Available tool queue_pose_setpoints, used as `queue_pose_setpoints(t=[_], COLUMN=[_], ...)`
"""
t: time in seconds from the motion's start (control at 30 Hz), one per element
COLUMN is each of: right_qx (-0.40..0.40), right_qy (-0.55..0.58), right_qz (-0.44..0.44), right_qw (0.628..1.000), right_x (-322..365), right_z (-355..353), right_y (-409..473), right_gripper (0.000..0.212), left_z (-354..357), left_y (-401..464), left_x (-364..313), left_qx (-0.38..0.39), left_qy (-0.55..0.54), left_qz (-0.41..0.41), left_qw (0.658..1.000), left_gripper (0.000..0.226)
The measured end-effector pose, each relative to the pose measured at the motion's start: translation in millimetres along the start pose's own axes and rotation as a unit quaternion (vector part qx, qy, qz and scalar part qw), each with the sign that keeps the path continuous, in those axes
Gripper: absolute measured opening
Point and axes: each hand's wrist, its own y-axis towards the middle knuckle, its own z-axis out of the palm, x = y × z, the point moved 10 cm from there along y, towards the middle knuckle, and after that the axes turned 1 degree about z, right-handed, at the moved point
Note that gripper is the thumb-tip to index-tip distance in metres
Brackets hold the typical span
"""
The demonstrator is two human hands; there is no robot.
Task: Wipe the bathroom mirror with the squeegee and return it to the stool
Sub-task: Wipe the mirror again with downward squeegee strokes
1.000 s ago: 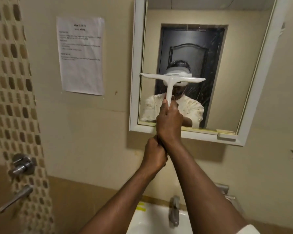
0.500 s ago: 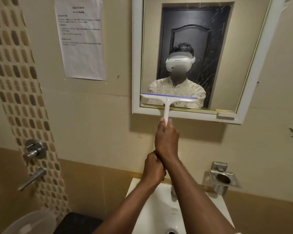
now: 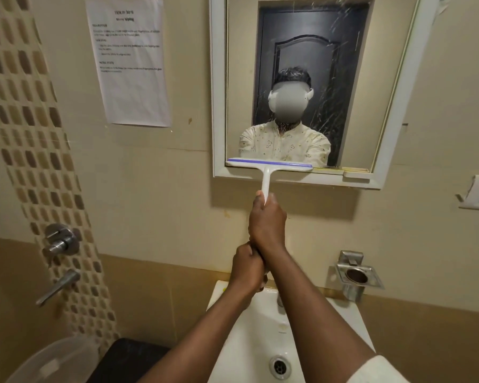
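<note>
A white squeegee (image 3: 267,178) with a blue-edged blade lies flat along the bottom edge of the mirror glass, on its left and middle part. The white-framed mirror (image 3: 218,106) still shows water streaks on its right side. My right hand (image 3: 267,222) is closed round the squeegee's handle just below the frame. My left hand (image 3: 246,265) sits lower and is clasped round my right wrist. A black stool top (image 3: 130,360) shows at the bottom left, beside the basin.
A white washbasin (image 3: 263,338) with a drain is directly below my arms. On the left wall are a tap lever (image 3: 57,286) and valve. A steel holder (image 3: 357,275) hangs right, a paper notice (image 3: 130,62) upper left, a translucent bucket (image 3: 53,360) bottom left.
The squeegee has been drawn straight down the glass from mid-mirror to its bottom edge, both hands dropping with it. My view has tilted down, bringing basin and stool into sight.
</note>
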Motion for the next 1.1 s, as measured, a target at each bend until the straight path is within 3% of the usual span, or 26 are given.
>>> queue_pose_setpoints(t=[0.1, 0.23, 0.47, 0.7, 1.1], right_qx=[0.015, 0.006, -0.045, -0.062, -0.107], right_qy=[0.057, 0.097, 0.153, 0.157, 0.067], right_qz=[0.016, -0.042, -0.130, -0.177, -0.199], right_qw=[0.998, 0.994, 0.979, 0.970, 0.972], right_x=[4.0, 45.1, 171.9, 270.7, 295.4], right_z=[-2.6, -21.1, -95.7, -150.5, -178.2], right_y=[1.4, 16.9, 97.4, 176.2, 226.8], right_gripper=[0.034, 0.040, 0.043, 0.033, 0.039], left_z=[0.3, 5.5, 28.3, 59.2, 89.0], left_y=[-1.2, 4.7, 37.8, 66.1, 96.7], left_x=[-11.6, -56.4, -221.0, -353.0, -396.7], left_qx=[0.008, 0.025, 0.034, 0.057, 0.042], left_qy=[0.014, -0.018, -0.021, -0.026, -0.021], left_qz=[0.017, 0.079, 0.217, 0.256, 0.271], left_qw=[1.000, 0.996, 0.975, 0.965, 0.962], left_gripper=[0.030, 0.032, 0.034, 0.029, 0.030])
